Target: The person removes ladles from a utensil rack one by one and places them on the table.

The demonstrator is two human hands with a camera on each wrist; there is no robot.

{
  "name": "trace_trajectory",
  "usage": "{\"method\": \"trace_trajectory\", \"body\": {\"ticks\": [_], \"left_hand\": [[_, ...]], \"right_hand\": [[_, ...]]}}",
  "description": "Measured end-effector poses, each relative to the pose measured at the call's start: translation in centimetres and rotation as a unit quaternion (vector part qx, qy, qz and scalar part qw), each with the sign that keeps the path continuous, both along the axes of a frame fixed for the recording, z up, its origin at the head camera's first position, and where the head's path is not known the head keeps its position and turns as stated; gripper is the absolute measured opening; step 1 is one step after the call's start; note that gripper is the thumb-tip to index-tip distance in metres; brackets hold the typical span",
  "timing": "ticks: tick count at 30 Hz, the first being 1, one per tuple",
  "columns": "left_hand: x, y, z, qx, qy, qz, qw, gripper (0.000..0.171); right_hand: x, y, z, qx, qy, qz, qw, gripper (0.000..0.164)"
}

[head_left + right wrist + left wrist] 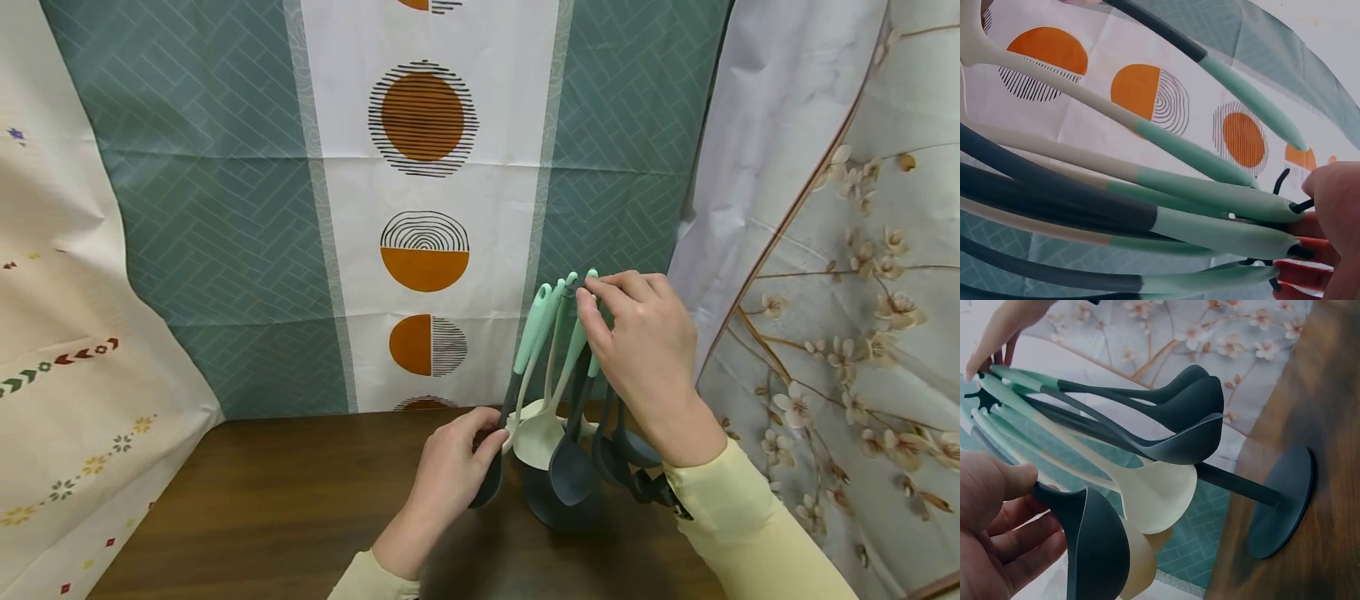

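My left hand (452, 468) pinches the dark grey handle of a ladle (1100, 544) just above its bowl. The ladle's mint green grip leans up beside the other utensils, and in the right wrist view its handle end (1288, 131) stands apart from the hooks. My right hand (647, 337) grips the hooked top of a dark utensil stand (1285, 503), its fingers partly hidden behind the hooks. From the stand hang several mint-handled utensils, among them a cream ladle (1160, 497) and a dark grey spoon-like utensil (573, 473).
The stand's round base rests on a brown wooden table (300, 492). Behind it hangs a green and white cloth (217, 250) with orange circles. A flowered curtain (847, 333) closes the right side, close to the stand. A cream patterned cloth (67, 275) hangs at left.
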State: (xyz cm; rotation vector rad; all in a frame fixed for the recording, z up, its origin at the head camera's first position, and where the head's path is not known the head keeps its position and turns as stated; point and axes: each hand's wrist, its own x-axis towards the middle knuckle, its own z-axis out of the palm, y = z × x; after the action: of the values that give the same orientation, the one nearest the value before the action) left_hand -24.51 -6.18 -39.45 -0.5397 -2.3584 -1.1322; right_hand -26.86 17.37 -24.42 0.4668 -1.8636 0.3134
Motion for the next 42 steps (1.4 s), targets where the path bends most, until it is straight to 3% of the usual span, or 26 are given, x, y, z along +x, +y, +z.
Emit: {"method": "trace_trajectory", "body": {"ticks": [13, 20, 26, 36, 42], "left_hand": [[0.4, -1.7, -1.4, 0.018, -0.027, 0.021, 0.9993, 0.012], [0.9, -3.3, -2.2, 0.023, -0.025, 0.050, 0.9982, 0.013], [1.3, -4.6, -2.6, 0.033, -0.038, 0.062, 0.9968, 0.013], [1.5, -5.9, -3.1, 0.035, -0.057, 0.069, 0.9954, 0.011], [1.7, -6.7, -3.3, 0.026, -0.064, 0.081, 0.9943, 0.011]], "right_hand": [[-0.1, 0.0, 0.0, -0.022, 0.041, 0.015, 0.999, 0.030], [-0.2, 0.6, -0.1, 0.000, 0.027, 0.013, 1.000, 0.032], [-0.1, 0.6, -0.1, -0.017, 0.023, 0.028, 0.999, 0.030], [-0.6, 1.2, -0.3, -0.038, -0.010, 0.067, 0.997, 0.029], [-1.2, 2.3, -0.2, -0.063, -0.066, 0.106, 0.990, 0.028]]}}
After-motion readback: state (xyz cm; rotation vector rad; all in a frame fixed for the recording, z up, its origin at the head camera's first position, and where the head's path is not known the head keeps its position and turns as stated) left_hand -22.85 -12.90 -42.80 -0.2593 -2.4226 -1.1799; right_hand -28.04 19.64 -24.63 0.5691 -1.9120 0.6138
